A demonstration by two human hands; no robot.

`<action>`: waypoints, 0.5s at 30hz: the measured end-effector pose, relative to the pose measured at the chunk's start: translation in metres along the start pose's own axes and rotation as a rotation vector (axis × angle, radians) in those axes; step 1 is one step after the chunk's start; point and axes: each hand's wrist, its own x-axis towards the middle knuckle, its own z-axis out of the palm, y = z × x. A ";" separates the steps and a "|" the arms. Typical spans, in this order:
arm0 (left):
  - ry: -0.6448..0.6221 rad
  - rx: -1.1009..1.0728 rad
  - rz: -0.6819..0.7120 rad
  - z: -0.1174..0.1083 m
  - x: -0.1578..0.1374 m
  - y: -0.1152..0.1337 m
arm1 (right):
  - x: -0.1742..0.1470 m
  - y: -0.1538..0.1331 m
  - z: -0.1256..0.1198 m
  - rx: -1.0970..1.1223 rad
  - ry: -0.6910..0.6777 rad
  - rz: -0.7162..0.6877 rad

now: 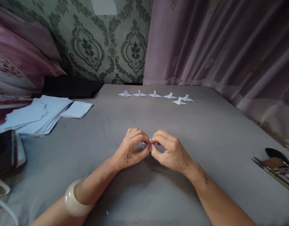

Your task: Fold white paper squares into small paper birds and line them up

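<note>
Between my two hands is a small folded white paper piece [150, 148], mostly covered by my fingers. My left hand [134, 146] pinches it from the left with thumb and forefinger. From the other side my right hand [170, 149] grips it the same way, so the fingertips of both hands nearly meet. Beyond them, toward the back of the grey-covered surface, stand several folded white paper cranes [154, 94] in a row. One more crane [179, 101] sits slightly in front of the row's right end.
Stacked white paper sheets [47, 116] and a smaller pile of squares [77, 109] lie at left. A dark phone [4, 152] is at the left edge, with a white cable [7, 210] below. Scissors [264, 166] and small items lie at far right. Curtains [193, 40] hang behind.
</note>
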 end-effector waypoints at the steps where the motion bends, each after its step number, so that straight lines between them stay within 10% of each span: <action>1: 0.000 -0.011 -0.009 0.000 0.000 0.000 | 0.000 0.000 0.000 0.006 0.001 0.003; 15: -0.009 -0.170 -0.100 -0.002 0.001 0.003 | 0.002 0.001 0.000 0.135 0.037 -0.023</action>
